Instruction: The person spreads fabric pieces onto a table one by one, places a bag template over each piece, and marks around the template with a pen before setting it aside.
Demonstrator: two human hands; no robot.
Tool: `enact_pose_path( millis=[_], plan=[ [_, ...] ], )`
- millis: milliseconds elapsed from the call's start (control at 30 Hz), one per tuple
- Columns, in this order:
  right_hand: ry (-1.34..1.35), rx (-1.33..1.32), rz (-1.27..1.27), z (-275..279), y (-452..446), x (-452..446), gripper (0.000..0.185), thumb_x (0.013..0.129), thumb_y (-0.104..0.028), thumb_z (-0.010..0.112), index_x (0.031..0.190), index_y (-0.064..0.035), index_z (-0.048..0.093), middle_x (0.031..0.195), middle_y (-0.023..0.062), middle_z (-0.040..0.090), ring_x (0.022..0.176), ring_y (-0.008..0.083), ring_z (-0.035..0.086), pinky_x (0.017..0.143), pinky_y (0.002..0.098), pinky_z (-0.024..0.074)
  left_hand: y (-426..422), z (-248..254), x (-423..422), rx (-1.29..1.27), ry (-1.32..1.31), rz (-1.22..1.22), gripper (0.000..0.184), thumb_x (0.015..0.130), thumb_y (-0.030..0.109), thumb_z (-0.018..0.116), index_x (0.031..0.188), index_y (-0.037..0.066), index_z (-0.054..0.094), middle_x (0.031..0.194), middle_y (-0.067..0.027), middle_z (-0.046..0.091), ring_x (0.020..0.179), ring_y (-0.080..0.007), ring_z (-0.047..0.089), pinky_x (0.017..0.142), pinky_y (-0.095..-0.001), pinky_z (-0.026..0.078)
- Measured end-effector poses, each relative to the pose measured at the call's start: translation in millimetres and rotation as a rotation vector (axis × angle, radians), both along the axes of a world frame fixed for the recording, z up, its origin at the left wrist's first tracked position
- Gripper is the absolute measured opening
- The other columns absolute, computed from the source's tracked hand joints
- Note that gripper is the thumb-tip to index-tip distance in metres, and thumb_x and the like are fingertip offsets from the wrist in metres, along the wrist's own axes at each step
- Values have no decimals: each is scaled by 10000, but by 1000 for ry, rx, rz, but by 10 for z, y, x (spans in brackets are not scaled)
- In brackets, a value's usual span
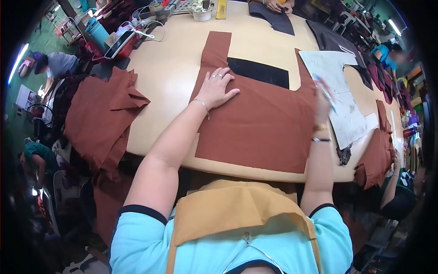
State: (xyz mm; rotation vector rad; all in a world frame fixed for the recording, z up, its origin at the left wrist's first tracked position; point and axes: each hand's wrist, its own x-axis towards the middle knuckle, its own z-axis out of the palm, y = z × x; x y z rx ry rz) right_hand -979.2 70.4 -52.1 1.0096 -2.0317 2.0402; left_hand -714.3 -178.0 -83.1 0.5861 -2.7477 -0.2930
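A rust-brown cut fabric piece (pixel 255 128) lies flat on the pale table, with a narrow strip reaching up at its left. My left hand (pixel 216 89) rests palm down on its upper left part, fingers spread and holding nothing. At the fabric's right edge, my right hand (pixel 323 102) is smeared by motion. It grips a slim blue-and-white pen (pixel 329 98), whose tip cannot be made out. Beside that hand lies a marked white paper pattern (pixel 349 109), partly behind it. A black rectangular piece (pixel 260 72) sits just above the brown fabric.
More brown fabric (pixel 102 114) is heaped at the table's left edge, and another pile (pixel 376 153) hangs at the right. A phone (pixel 119 44), a blue tumbler (pixel 96 32) and cables stand at the back left. Across the table are another person's hands (pixel 279 6) near dark fabric (pixel 276 20).
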Motion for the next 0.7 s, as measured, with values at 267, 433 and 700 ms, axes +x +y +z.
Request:
enact_pose_path(
  millis=[267, 433, 700],
  plan=[
    [-44, 103, 366, -411, -1934, 708, 151, 808, -173, 674, 856, -31, 683, 722, 56, 680, 659, 96, 623, 611, 257, 503, 46, 50, -14, 62, -29, 69, 625, 861, 564, 559, 1303, 125, 504, 1470, -89, 377, 1409, -298, 267, 1127, -571, 212],
    [-44, 166, 424, -526, -2207, 822, 136, 775, -167, 682, 804, -39, 650, 708, 48, 670, 655, 98, 626, 614, 259, 506, 47, 86, -21, 37, -60, 72, 671, 839, 597, 566, 1305, 118, 500, 1473, -82, 373, 1395, -296, 285, 1109, -588, 229],
    [94, 252, 406, -511, -2168, 862, 171, 766, -209, 677, 816, -46, 658, 713, 87, 680, 630, 170, 654, 607, 279, 522, 33, 58, -28, 20, -59, 72, 721, 830, 610, 569, 1322, 92, 472, 1463, -77, 377, 1388, -292, 290, 1098, -593, 246]
  ],
)
